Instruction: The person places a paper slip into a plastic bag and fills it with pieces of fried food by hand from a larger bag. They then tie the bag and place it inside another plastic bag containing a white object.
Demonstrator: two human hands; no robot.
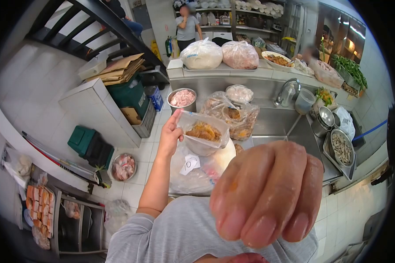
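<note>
My left hand (172, 131) grips the rim of a clear plastic container (189, 141), which is tilted and holds brown-orange marinade or sauce (203, 131). Close to the camera, my right hand (267, 193) has its fingers curled and pressed together, with an orange smear on one finger. Its palm and thumb are hidden, so whatever it may hold does not show. Below the container lies a clear plastic bag (180, 177) with a paper label (190, 165) reading 10. Just behind stands an open plastic bag (245, 116) of brown, marinated-looking food.
A metal pot (183, 106) of pale pink meat stands behind my left hand. The steel sink (276, 128) and tap (289, 87) are to the right, beside a tray of grey food (341, 148). Two full bags (202, 55) rest on the ledge. A person (188, 28) stands behind it.
</note>
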